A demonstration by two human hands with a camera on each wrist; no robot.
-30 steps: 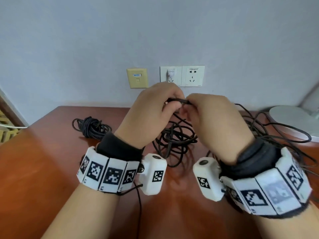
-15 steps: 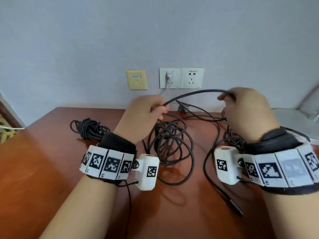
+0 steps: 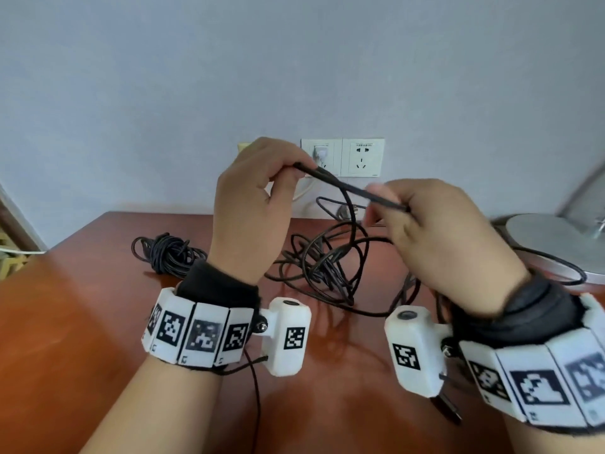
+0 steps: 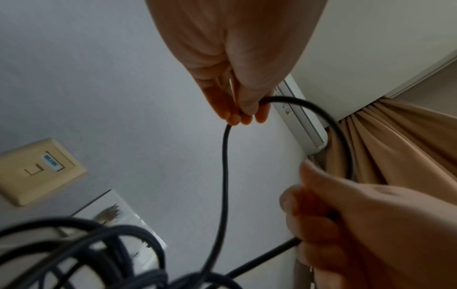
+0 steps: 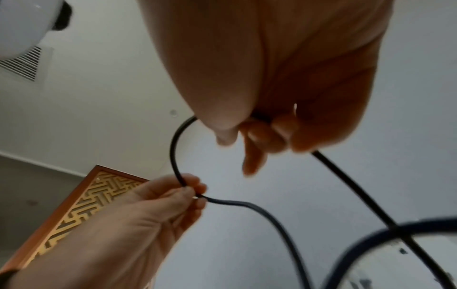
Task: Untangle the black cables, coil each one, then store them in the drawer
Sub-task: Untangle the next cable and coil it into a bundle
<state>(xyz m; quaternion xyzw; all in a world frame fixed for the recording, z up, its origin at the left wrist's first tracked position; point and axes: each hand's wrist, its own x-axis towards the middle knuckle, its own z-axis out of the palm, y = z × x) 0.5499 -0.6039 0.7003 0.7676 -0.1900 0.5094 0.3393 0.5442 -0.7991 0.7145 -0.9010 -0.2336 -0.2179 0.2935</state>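
A black cable [image 3: 352,188] is stretched between both raised hands above the brown table [image 3: 65,322]. My left hand [image 3: 262,198] pinches it at its fingertips [image 4: 241,115]. My right hand [image 3: 435,231] grips the same cable in curled fingers [image 5: 277,129]. From the left hand the cable hangs down into a loose tangle of black cables [image 3: 327,267] on the table between the wrists. A tight black coil [image 3: 168,255] lies at the back left of the table. No drawer is in view.
White wall sockets [image 3: 342,157] sit behind the hands, one with a white plug in it. A round silver lamp base [image 3: 553,244] stands at the right, with cable loops lying against it. A thin black connector end [image 3: 447,407] lies below the right wrist.
The hands were spread apart half a second ago with a wide arc of cable between them. They have come back together, higher up, and the span between them is short and taut.
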